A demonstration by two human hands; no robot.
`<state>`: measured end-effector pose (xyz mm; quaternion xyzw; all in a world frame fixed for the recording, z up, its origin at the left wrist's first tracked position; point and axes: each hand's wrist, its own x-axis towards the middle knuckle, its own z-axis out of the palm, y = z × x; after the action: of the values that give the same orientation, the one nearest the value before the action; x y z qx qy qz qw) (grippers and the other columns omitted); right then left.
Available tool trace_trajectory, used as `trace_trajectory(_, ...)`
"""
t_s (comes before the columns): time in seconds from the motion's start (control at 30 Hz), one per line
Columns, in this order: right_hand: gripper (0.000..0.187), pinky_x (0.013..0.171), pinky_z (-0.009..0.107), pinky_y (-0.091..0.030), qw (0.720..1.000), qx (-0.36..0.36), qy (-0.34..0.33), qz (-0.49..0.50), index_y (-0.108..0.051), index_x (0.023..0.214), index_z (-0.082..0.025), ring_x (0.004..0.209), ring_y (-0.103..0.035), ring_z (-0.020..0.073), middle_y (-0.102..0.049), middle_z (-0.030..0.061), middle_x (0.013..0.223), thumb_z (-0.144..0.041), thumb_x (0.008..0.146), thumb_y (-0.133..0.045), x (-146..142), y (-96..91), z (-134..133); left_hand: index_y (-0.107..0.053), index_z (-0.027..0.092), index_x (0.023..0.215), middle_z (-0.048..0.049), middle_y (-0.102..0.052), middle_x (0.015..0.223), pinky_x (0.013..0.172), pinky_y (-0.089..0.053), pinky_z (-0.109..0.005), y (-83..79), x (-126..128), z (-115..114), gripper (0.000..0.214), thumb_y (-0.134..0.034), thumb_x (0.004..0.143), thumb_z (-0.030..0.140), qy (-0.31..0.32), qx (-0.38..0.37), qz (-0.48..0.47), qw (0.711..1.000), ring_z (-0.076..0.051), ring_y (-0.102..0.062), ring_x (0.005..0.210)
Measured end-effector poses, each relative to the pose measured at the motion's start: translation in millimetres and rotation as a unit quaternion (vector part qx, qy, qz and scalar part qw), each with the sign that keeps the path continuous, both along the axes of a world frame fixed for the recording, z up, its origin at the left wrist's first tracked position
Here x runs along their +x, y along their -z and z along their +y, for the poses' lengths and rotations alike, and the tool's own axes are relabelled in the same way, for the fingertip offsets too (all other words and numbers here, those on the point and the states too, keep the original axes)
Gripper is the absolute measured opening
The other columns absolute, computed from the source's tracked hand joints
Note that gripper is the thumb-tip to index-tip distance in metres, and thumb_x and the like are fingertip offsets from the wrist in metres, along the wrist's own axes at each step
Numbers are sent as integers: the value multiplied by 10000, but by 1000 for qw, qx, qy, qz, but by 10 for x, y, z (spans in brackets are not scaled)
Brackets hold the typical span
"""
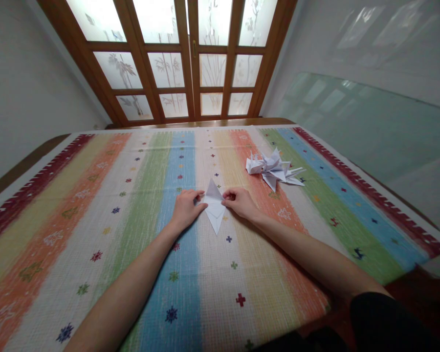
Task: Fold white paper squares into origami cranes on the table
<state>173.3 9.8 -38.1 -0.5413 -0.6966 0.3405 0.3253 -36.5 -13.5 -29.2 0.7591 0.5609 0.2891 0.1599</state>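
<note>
Folded paper held in two bare hands. The pile of paper figures point(275, 168), white and sharply pointed, rests on the striped cloth point(132, 234) that covers the bench point(46, 159). To the left of the pile, and nearer the person, lies the folded paper point(214, 209), a narrow white kite shape with one point toward the person and the other away. The left hand point(186, 209), farthest left of the pile, is nearly closed, its thumb and forefinger on the left edge of the folded paper. The right hand point(241, 201), between the folded paper and the pile and just short of the latter, is curled, with thumb and forefinger drawn together on the right edge. A dark sleeve point(385, 318) covers the upper right arm, on the person's side of the pile. Well beyond the pile stands a wooden door point(190, 105) with frosted panes point(165, 69).
</note>
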Motion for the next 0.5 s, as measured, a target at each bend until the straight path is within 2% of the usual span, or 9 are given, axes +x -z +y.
trace_trajectory(0.2,86,614,242,-406,998,50,-41,-23,-685,708,-163,626,-574,126,-653,-8,658,-78,715,-679,61,-18,-17,-722,197,810,-31,-682,808,814,-435,-365,-3,-10,0,45,-687,782,202,8,10,-7,1000,-208,-586,847)
trace_trajectory(0.3,83,633,250,-413,989,109,-83,-53,-692,728,-162,652,-582,134,-666,8,682,-81,744,-682,103,-38,-22,-721,195,772,-30,-681,803,815,-431,-364,0,-15,2,46,-679,787,188,16,15,-2,1000,-202,-588,837)
trace_trajectory(0.5,139,736,313,-433,933,275,-183,-141,-746,849,-198,758,-612,173,-714,58,791,-117,841,-633,199,-5,13,-749,227,828,-40,-701,860,782,-409,-369,25,-48,5,95,-655,829,231,45,48,60,996,-215,-579,859)
